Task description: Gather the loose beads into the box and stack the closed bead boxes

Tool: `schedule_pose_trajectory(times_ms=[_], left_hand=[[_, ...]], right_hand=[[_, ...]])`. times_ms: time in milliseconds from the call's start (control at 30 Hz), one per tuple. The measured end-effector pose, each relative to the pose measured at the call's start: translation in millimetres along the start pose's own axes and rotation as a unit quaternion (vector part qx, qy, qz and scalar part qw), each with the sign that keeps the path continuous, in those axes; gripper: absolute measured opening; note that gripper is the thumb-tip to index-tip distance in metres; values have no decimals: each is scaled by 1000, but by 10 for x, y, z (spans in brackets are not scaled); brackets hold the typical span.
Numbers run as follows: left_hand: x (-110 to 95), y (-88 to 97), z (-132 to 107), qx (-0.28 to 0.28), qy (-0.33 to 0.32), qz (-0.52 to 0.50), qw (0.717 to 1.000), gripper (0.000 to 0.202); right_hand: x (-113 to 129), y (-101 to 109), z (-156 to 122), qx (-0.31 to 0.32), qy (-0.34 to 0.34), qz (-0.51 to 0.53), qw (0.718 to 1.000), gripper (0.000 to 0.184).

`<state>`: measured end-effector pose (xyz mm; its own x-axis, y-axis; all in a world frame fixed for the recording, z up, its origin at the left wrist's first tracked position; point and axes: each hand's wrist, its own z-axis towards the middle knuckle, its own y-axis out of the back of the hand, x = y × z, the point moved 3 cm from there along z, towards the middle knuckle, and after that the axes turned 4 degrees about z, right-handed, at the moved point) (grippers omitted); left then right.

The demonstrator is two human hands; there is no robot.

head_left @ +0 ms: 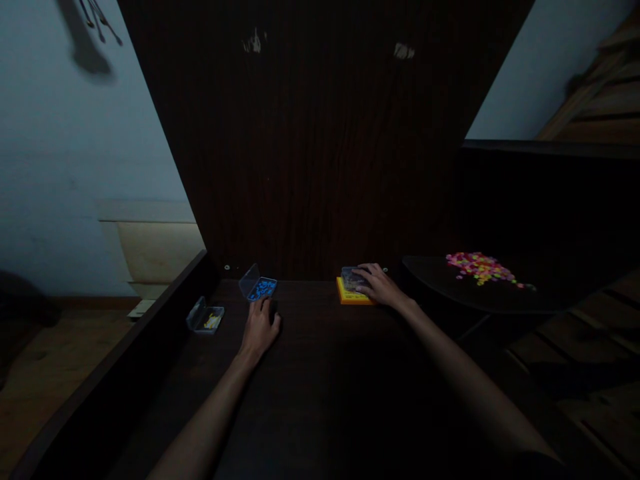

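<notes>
My left hand (260, 327) rests on the dark table (320, 373), fingers together and pointing toward a small clear case with blue beads (259, 285), its lid tipped up; whether the fingertips touch it I cannot make out. My right hand (379, 285) lies on top of a clear case (350, 277) that sits on a yellow-orange box (350, 295), fingers curved over the case. Another small open clear case with yellow bits (206, 318) lies at the table's left edge.
A dark round tray (450, 293) to the right carries a heap of mixed pink, yellow and green beads (479, 267). A tall dark wooden panel (320, 147) rises behind the table. A raised rail (125, 373) runs along the left side.
</notes>
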<state>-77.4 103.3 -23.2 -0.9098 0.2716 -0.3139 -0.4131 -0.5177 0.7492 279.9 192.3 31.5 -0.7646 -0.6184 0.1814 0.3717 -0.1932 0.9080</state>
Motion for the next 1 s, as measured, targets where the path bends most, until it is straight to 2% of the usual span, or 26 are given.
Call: schedule_pose_trajectory(times_ms=[200,500,633,733,833,933,1000], left_hand=[[15,-2,0,5,1,-4,1000,30],[-46,62,14,15,-2,-10,1000,27],[-71,72,11,21,-11,-15,1000,25],[-89,75,8,27,-26,-23,999,26],[-133,89,-6,37,-52,-55,996,25],[-223,112,-48,62,-98,-107,987,22],[-295,122,-89,83,-123,-140,979,21]], right_hand=[[45,-14,-16,-5,-15,-33,999,48],[70,2,-42,19,-32,-45,998,51],[120,37,-86,-24,-76,-20,997,65],[270,70,-135,-97,-87,14,991,63],[547,37,-193,-152,-71,61,984,54],[860,-123,-265,-151,-62,146,976,50],[1026,-289,-318,-129,-64,214,966,59]])
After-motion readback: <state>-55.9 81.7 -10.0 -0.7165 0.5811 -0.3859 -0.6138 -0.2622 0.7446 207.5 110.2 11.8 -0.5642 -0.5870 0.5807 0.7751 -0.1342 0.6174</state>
